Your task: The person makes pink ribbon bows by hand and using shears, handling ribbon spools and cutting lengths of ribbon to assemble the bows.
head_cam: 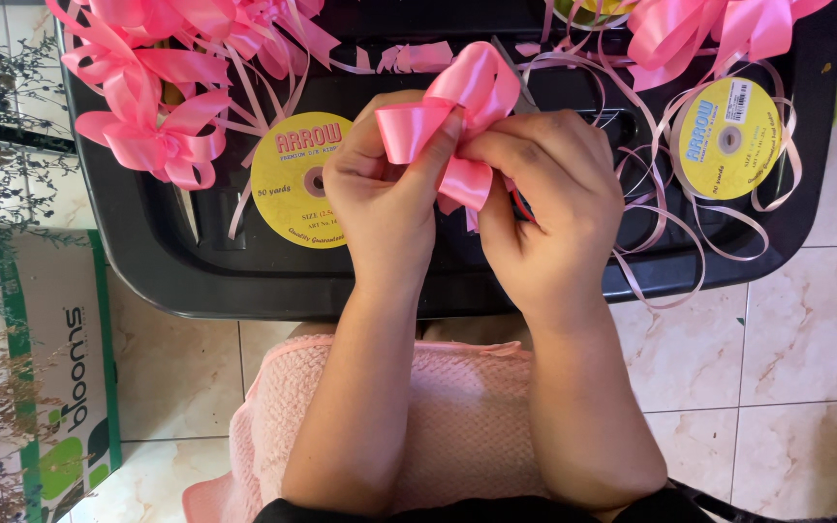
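Pink satin ribbon bow [457, 116]: light, soft, slippery, crease-prone; best taken at its gathered centre; left hand [385, 194] and right hand [544, 203] both pinching its loops above black worktop [244, 281]

Bright, even daylight — sharp focus, soft shadows, slight glare on satin ribbon [457, 107]

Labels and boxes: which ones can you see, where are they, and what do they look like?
Ribbon spool label: round, yellow, on the black tray left of the hands.
Second spool label: round, yellow, with a small white sticker, tray's right side.
Cardboard box: white and green, floor at left.
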